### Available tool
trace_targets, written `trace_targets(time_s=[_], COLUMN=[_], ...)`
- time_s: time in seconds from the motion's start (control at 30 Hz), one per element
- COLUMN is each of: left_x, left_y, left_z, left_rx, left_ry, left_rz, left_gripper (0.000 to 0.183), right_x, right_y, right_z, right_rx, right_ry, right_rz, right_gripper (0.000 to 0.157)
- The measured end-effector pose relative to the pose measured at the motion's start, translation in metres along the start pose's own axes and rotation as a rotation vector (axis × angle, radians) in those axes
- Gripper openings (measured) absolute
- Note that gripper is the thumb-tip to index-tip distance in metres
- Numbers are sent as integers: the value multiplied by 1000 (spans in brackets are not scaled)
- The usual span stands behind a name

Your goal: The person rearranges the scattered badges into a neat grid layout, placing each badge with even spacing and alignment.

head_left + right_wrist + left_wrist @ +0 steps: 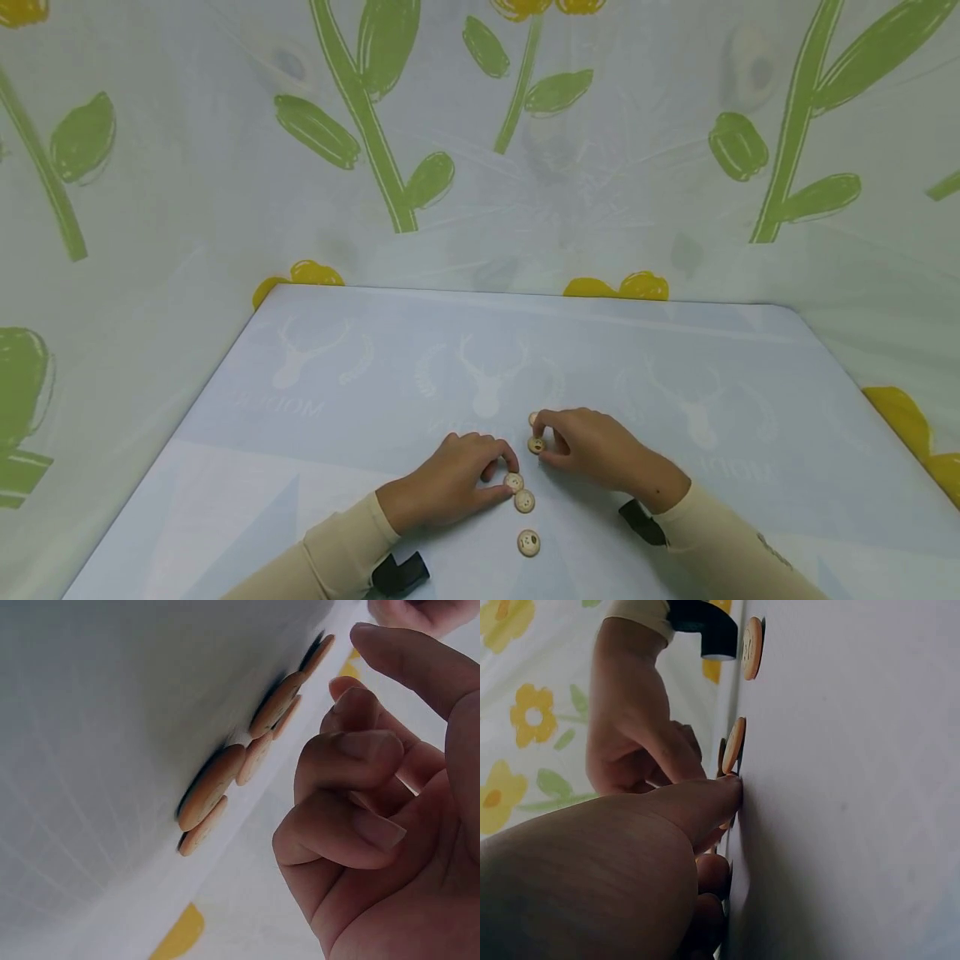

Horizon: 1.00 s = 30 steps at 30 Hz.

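Note:
Small round wooden discs with dark marks lie in an uneven line on the table. At the near part of the line, my left hand (457, 479) pinches one wooden disc (513, 482) between thumb and index finger. A second disc (525, 501) overlaps or touches that one. My left thumb (705, 802) comes down close to the surface beside a disc (736, 746). Farther up, my right hand (600, 446) has thumb and index finger around another wooden disc (536, 445). Curled fingers (337, 832) of that hand show beside the row in the right wrist view.
One disc (528, 543) lies by itself closest to me, and another disc (533, 418) is partly hidden behind the right fingers. The pale table (300, 400) meets a flower-printed cloth (637, 192) at its far and side edges. Each wrist carries a black camera mount (401, 575).

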<state>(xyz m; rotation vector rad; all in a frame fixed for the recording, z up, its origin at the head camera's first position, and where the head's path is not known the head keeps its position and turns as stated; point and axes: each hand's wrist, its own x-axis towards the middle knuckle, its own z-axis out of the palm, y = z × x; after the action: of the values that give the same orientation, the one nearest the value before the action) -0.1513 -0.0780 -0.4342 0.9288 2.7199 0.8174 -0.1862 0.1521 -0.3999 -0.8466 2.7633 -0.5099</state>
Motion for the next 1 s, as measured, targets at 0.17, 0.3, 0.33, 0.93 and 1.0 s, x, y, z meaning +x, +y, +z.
trace_targets(time_s=[0.17, 0.3, 0.33, 0.93, 1.0], left_x=[1, 1, 1, 2, 3], left_y=[0, 0, 0, -3, -4], left_z=[1, 3, 3, 0, 2], left_rx=[-7, -11, -10, -18, -27], left_ry=[-6, -14, -13, 11, 8], left_rz=[-11, -17, -17, 9, 7], left_gripper=[19, 18, 18, 18, 18], right_x=[-6, -11, -12, -20, -20], right_y=[-4, -6, -6, -7, -7], right_z=[1, 3, 3, 4, 5], right_rx=[26, 25, 23, 12, 21], right_ry=[-3, -1, 2, -9, -17], right_rz=[14, 8, 3, -50, -59], right_gripper=[17, 16, 16, 16, 15])
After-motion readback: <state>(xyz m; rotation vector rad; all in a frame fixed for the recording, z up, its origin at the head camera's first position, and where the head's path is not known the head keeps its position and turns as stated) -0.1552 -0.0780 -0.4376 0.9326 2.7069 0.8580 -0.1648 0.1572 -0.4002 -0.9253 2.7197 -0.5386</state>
